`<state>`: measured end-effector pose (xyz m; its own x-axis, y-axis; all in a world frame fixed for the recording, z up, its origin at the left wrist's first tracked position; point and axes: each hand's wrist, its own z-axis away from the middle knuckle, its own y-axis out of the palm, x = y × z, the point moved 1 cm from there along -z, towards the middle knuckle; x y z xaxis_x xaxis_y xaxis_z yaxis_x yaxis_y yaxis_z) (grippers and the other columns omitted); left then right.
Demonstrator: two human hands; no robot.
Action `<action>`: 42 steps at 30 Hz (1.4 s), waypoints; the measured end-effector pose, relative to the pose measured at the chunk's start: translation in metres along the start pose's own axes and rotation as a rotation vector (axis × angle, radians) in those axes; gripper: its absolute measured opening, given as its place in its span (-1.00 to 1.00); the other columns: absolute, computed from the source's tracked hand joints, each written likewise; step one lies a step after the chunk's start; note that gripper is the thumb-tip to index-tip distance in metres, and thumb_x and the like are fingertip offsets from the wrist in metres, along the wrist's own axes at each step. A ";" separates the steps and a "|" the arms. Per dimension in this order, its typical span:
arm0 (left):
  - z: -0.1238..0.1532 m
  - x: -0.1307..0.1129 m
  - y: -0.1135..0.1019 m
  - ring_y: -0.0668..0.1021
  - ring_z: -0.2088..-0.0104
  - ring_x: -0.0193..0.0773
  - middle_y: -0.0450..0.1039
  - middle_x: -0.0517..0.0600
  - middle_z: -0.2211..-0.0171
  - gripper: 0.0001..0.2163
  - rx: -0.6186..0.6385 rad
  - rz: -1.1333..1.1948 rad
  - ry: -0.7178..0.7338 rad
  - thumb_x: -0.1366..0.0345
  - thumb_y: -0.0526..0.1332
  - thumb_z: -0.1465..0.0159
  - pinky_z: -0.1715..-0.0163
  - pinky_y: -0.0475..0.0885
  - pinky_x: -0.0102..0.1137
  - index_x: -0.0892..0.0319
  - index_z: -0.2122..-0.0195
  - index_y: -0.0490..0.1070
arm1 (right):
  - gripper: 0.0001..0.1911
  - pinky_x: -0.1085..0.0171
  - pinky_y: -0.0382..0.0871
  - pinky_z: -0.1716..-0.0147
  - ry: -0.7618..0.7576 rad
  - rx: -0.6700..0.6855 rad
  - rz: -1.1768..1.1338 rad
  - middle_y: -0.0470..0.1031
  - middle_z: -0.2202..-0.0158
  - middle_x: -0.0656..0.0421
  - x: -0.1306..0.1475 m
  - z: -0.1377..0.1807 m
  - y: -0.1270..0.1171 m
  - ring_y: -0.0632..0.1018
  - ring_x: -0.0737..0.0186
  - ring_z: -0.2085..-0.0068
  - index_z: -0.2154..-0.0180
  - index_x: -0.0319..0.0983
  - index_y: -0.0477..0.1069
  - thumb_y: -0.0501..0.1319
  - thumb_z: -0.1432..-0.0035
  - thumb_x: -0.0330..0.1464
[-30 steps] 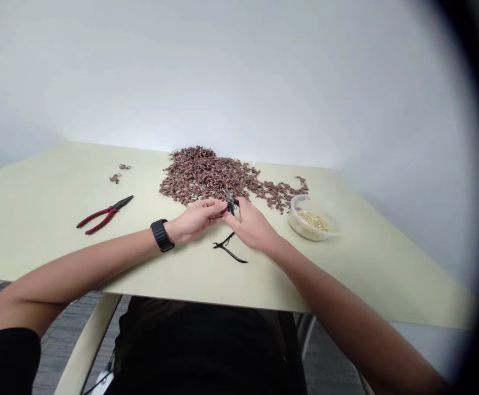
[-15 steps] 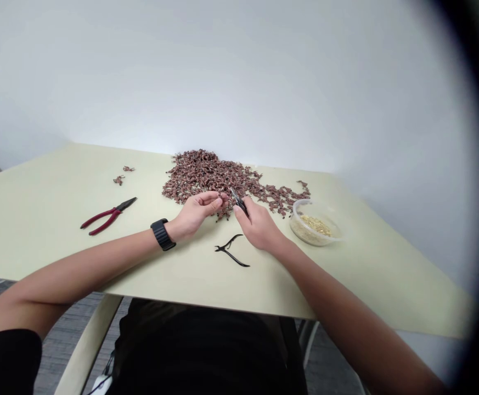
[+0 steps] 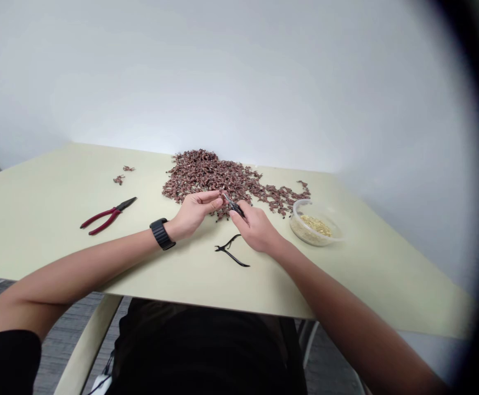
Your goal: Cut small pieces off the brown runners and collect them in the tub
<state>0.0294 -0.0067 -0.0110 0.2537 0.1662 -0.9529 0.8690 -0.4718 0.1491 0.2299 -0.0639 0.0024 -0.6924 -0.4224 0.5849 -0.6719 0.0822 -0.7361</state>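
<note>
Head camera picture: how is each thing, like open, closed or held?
Left hand, pinching a small brown piece
Right hand, gripping black-handled pliers
Black-handled pliers, held, jaws too small to read
Red-handled pliers, lying flat, handles spread
Black nippers, lying flat, handles spread
Clear plastic tub, lidless, partly filled with gold-coloured bits
Brown pieces, mostly heaped, some trailing right
Black wristband, worn round the left wrist

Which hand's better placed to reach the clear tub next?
Probably the right hand: it is closer to the clear tub, though it holds a dark-handled tool. The left hand is farther away and appears to pinch a small brown piece.
</note>
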 end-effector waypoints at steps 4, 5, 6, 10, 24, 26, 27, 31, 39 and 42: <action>0.000 -0.001 0.000 0.59 0.03 -0.12 0.59 0.17 -0.01 -0.59 0.002 0.015 -0.009 0.15 0.44 -0.23 -0.08 0.44 -0.16 0.19 -0.08 0.60 | -0.69 0.24 0.10 0.39 -0.002 0.008 0.003 0.37 0.46 0.22 0.001 0.000 -0.001 0.37 0.20 0.43 0.27 -0.16 0.23 0.01 -0.41 -0.09; 0.000 -0.001 0.001 0.59 0.03 -0.12 0.59 0.17 -0.01 -0.59 0.004 0.021 -0.013 0.16 0.44 -0.23 -0.08 0.44 -0.16 0.19 -0.08 0.60 | -0.69 0.25 0.11 0.39 0.002 0.011 0.002 0.37 0.45 0.22 0.001 0.000 -0.001 0.38 0.20 0.42 0.26 -0.17 0.24 0.00 -0.41 -0.09; 0.001 -0.001 0.001 0.59 0.03 -0.12 0.59 0.17 -0.01 -0.59 0.006 0.027 -0.016 0.16 0.44 -0.23 -0.09 0.44 -0.16 0.19 -0.08 0.60 | -0.69 0.25 0.11 0.39 0.005 0.016 0.001 0.37 0.44 0.22 0.000 0.000 -0.001 0.38 0.20 0.42 0.25 -0.17 0.25 0.00 -0.42 -0.08; 0.001 0.000 0.001 0.59 0.00 -0.11 0.59 0.16 -0.01 -0.59 0.003 0.050 -0.031 0.16 0.44 -0.22 -0.12 0.43 -0.14 0.19 -0.06 0.60 | -0.69 0.25 0.10 0.39 0.012 0.027 0.009 0.37 0.44 0.23 -0.001 0.000 0.000 0.38 0.21 0.42 0.24 -0.17 0.26 0.00 -0.42 -0.08; 0.000 -0.002 0.004 0.61 0.23 -0.23 0.60 0.19 0.17 -0.60 0.123 0.156 -0.236 -0.03 0.27 -0.35 0.06 0.50 -0.27 0.29 0.18 0.57 | -0.68 0.25 0.12 0.37 0.005 -0.008 -0.003 0.40 0.42 0.20 0.004 0.000 -0.003 0.40 0.20 0.40 0.26 -0.17 0.23 0.00 -0.41 -0.07; 0.000 -0.002 0.003 0.57 0.27 -0.29 0.58 0.16 0.18 -0.62 0.141 0.101 -0.175 0.00 0.27 -0.35 0.12 0.48 -0.33 0.29 0.18 0.57 | -0.68 0.25 0.14 0.36 0.021 0.008 -0.024 0.42 0.40 0.19 0.003 0.001 -0.002 0.41 0.20 0.39 0.23 -0.17 0.27 0.00 -0.41 -0.08; 0.000 -0.002 0.003 0.55 0.29 -0.31 0.57 0.15 0.18 -0.63 0.140 0.061 -0.132 0.01 0.27 -0.36 0.14 0.47 -0.34 0.28 0.19 0.58 | -0.69 0.25 0.15 0.35 0.028 0.012 -0.038 0.43 0.39 0.19 0.003 0.001 -0.001 0.41 0.20 0.39 0.22 -0.17 0.28 0.01 -0.41 -0.08; 0.000 -0.001 0.000 0.50 0.32 -0.31 0.54 0.07 0.28 -0.62 0.115 -0.186 0.028 0.00 0.24 -0.37 0.21 0.42 -0.36 0.27 0.23 0.58 | -0.68 0.24 0.19 0.31 0.058 0.012 -0.177 0.40 0.38 0.20 0.005 0.003 0.008 0.38 0.22 0.35 0.28 -0.17 0.28 0.02 -0.40 -0.08; -0.004 -0.008 -0.018 0.55 0.12 -0.11 0.59 0.12 0.10 -0.64 -0.009 -0.751 0.363 0.07 0.23 -0.37 0.02 0.39 -0.28 0.13 -0.07 0.59 | -0.56 0.37 -0.28 0.59 0.539 0.484 -1.076 -0.05 0.47 0.33 0.023 0.002 0.010 -0.11 0.37 0.52 0.29 -0.17 0.23 0.00 -0.31 0.08; -0.005 -0.014 -0.019 0.53 0.08 -0.08 0.58 0.13 0.07 -0.65 -0.011 -0.729 0.363 0.05 0.26 -0.34 0.00 0.37 -0.28 0.12 -0.03 0.61 | -0.54 0.36 -0.29 0.59 0.532 0.557 -1.122 -0.06 0.48 0.33 0.022 0.000 0.006 -0.13 0.37 0.52 0.29 -0.17 0.24 -0.01 -0.28 0.09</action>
<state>0.0113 0.0048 0.0005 -0.2571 0.6992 -0.6671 0.8728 -0.1284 -0.4709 0.2101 -0.0729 0.0107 0.0496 0.3864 0.9210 -0.8293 -0.4979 0.2536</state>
